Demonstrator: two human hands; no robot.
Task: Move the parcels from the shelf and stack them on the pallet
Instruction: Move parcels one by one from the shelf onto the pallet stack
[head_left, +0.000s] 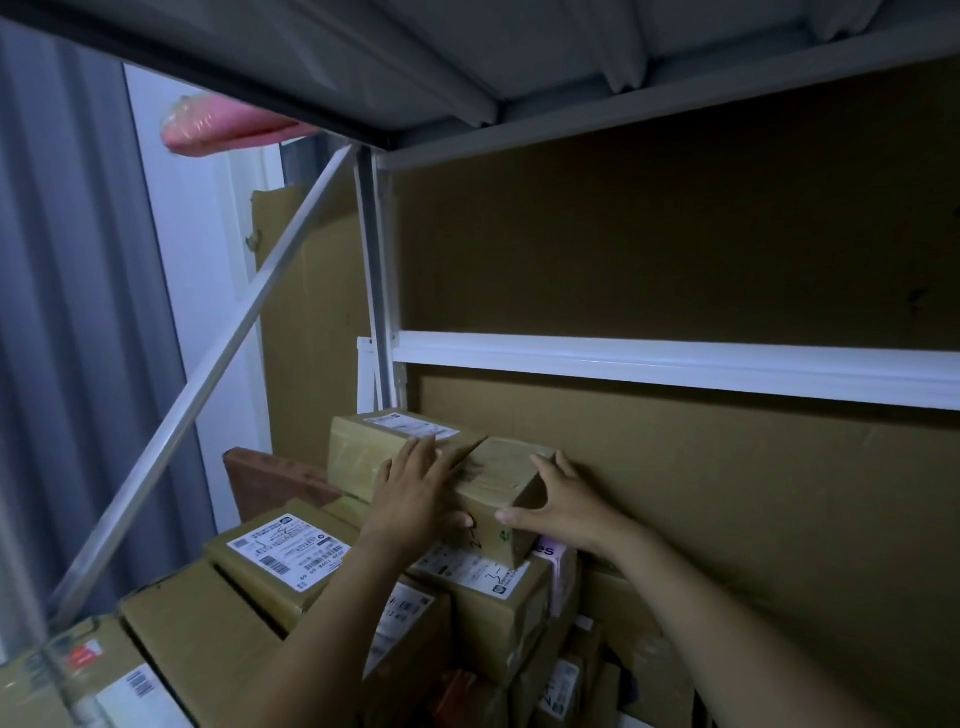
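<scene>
Fingers of left hand (410, 488) spread flat on parcel (498, 480) | right hand (566, 504) fingers curl round its right edge

Past the shelf's (675, 366) left edge, a grey ribbed wall (62, 312) fills the side, a white panel (176, 249) beside it. A pink bundle in clear film (218, 127) pokes out high up. A flat cardboard sheet (311, 312) stands upright, a reddish-brown board (270, 478) low before it.
</scene>
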